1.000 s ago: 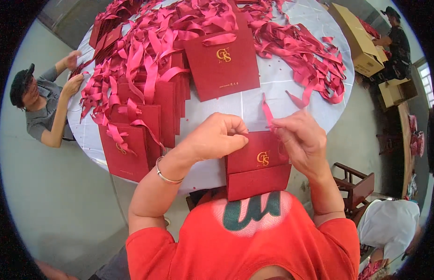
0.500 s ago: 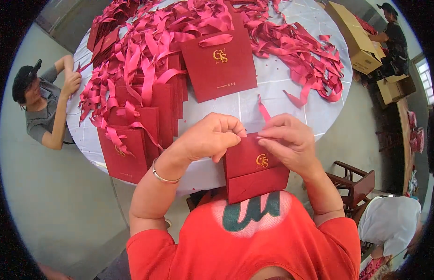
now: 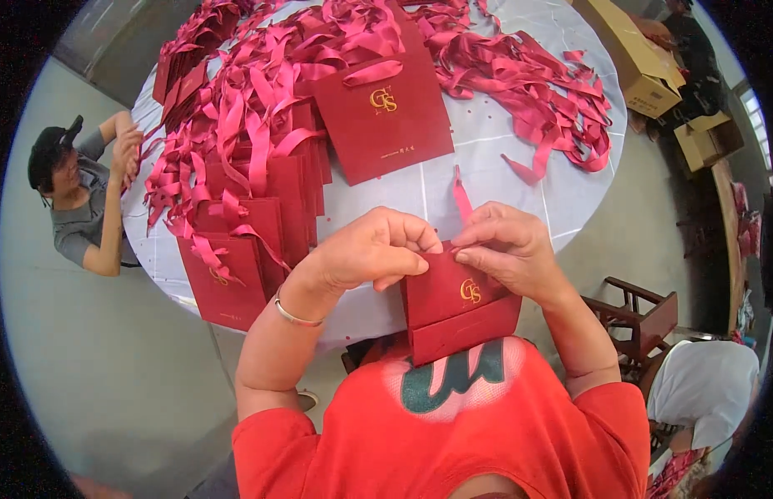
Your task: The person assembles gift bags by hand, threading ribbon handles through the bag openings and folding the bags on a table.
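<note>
A dark red paper gift bag with a gold emblem leans between my chest and the table edge, its top edge toward the table. My left hand is closed at the bag's top edge, with thumb and fingers pinching near the upper left; the fingertips are partly tucked behind the rim. My right hand pinches at the same edge, where a pink ribbon comes up from between the fingers. The ribbon's free end points away from me. How it passes through the bag is hidden by my fingers.
On the white-covered round table, a larger red bag with a ribbon handle lies ahead. Stacked red bags stand left; loose pink ribbons heap right. A co-worker sits at left. Wooden chair and cardboard boxes at right.
My right hand's fingers have come slightly closer to my left hand along the bag's edge. The bag has tilted a little. The whole view has shifted slightly.
</note>
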`<state>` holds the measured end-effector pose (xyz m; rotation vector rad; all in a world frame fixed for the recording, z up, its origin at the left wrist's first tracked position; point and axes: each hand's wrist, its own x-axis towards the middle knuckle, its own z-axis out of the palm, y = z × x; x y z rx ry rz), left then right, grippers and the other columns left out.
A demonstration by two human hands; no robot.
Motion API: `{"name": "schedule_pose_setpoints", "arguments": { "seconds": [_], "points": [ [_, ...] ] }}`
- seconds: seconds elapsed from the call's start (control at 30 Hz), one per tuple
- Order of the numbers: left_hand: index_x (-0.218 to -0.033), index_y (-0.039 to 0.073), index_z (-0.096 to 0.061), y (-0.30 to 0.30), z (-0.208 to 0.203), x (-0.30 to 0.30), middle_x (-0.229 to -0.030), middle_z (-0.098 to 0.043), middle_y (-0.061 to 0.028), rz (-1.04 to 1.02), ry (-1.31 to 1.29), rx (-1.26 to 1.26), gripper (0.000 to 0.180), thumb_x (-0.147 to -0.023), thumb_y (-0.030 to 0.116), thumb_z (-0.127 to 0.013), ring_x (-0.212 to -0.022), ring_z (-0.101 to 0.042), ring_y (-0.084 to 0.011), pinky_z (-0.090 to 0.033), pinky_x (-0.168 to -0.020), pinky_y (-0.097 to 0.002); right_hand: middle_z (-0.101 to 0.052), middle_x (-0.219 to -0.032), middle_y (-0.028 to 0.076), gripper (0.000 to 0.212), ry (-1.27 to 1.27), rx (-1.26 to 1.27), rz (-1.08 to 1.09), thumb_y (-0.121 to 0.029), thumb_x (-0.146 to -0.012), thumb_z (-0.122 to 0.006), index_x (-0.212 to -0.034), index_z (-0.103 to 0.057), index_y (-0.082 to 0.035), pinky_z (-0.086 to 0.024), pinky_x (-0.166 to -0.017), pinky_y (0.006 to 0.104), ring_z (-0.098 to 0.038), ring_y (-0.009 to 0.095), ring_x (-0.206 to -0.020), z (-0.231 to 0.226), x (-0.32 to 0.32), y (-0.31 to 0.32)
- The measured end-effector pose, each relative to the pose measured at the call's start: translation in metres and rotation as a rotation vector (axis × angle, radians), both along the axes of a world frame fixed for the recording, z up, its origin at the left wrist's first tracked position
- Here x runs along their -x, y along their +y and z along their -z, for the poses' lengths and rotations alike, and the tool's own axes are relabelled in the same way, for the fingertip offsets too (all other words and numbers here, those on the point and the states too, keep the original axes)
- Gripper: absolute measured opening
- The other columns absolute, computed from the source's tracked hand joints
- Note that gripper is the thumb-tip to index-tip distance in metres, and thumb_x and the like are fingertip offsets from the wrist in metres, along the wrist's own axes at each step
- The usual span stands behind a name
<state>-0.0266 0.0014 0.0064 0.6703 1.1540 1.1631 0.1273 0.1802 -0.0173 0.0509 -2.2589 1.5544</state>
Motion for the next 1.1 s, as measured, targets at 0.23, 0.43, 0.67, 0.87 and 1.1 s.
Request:
{"name": "schedule_pose_setpoints", "arguments": {
  "seconds": [0.23, 0.43, 0.67, 0.87, 1.1],
  "points": [
    [-0.097, -0.002, -0.064, 0.002, -0.006, -0.002, -0.067, -0.057, 0.0019, 0.018, 0.018, 0.025, 0.019, -0.079, 0.006, -0.063, -0.047, -0.045, -0.0023, -0.034, -0.042, -0.0176, -0.064, -0.078, 0.006, 0.016, -0.027, 0.012, -0.044, -0.002, -0.070, -0.077, -0.084, -0.072, -0.005, -0.048, -0.065, 0.0283, -0.061, 0.017, -0.074, -0.001, 0.000, 0.003],
    [-0.090, -0.001, -0.065, 0.003, -0.003, -0.004, -0.067, -0.060, 0.0017, 0.007, 0.028, 0.036, 0.018, -0.075, 0.007, -0.069, -0.045, -0.046, -0.0002, -0.034, -0.039, -0.0152, -0.064, -0.078, 0.006, 0.016, -0.039, 0.030, -0.064, -0.002, -0.070, -0.077, -0.084, -0.072, -0.005, -0.048, -0.066, 0.0282, -0.061, 0.017, -0.074, -0.003, 0.001, 0.001],
    [-0.090, -0.001, -0.066, 0.003, 0.002, -0.007, -0.068, -0.061, 0.0015, -0.005, 0.023, 0.009, 0.016, -0.076, 0.003, -0.069, -0.045, -0.047, -0.0005, -0.035, -0.038, -0.0156, -0.064, -0.077, 0.006, 0.015, 0.004, 0.044, -0.069, -0.002, -0.069, -0.077, -0.083, -0.072, -0.005, -0.048, -0.067, 0.0286, -0.060, 0.018, -0.075, 0.000, -0.001, 0.001],
    [-0.088, 0.001, -0.065, 0.004, -0.003, -0.011, -0.066, -0.059, 0.0028, -0.030, 0.073, 0.000, 0.011, -0.078, 0.004, -0.068, -0.044, -0.045, -0.0003, -0.033, -0.038, -0.0165, -0.063, -0.077, 0.006, 0.016, 0.008, 0.038, -0.041, -0.002, -0.069, -0.077, -0.084, -0.072, -0.005, -0.048, -0.066, 0.0288, -0.060, 0.017, -0.074, 0.001, -0.003, 0.002],
    [-0.077, 0.001, -0.061, 0.006, 0.000, -0.019, -0.066, -0.053, 0.0068, -0.095, 0.272, 0.038, 0.004, -0.079, 0.004, -0.062, -0.060, -0.044, -0.0002, -0.035, -0.050, -0.0199, -0.062, -0.079, 0.008, 0.016, 0.033, -0.032, 0.005, -0.002, -0.072, -0.075, -0.088, -0.072, -0.004, -0.047, -0.064, 0.0280, -0.060, 0.018, -0.073, -0.005, -0.005, -0.004]
  ]
}}
